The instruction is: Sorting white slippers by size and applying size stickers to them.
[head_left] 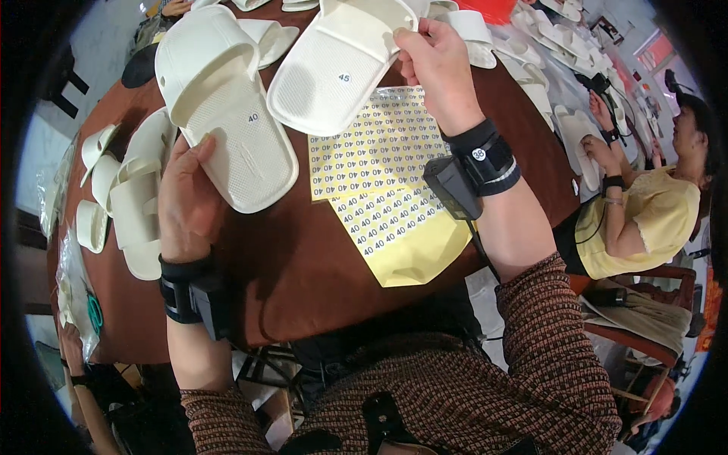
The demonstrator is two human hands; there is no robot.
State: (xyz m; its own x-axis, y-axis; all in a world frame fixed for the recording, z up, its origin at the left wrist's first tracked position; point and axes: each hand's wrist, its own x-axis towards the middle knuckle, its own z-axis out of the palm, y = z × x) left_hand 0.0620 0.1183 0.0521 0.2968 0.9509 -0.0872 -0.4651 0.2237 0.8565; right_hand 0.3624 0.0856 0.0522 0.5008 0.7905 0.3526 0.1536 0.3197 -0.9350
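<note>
My left hand (188, 199) grips a white foam slipper (224, 106) by its heel, sole side up, with a small round sticker (252, 117) on the footbed. My right hand (438, 70) holds a second white slipper (341, 64) by its edge; that one carries a small round sticker (344, 77) too. Both slippers hover over a round dark-brown table (303, 265). Beneath and between my hands lies a yellow-backed sheet of small round number stickers (383, 189), partly peeled at its lower corner. Black bands with small devices sit on both wrists.
More white slippers lie stacked at the table's left (125, 197) and across its far side (531, 53). A person in a yellow shirt (652, 220) sits at the right, handling slippers. A clear plastic bag (72, 288) hangs at the left edge. Another person's hand (72, 349) shows at lower left.
</note>
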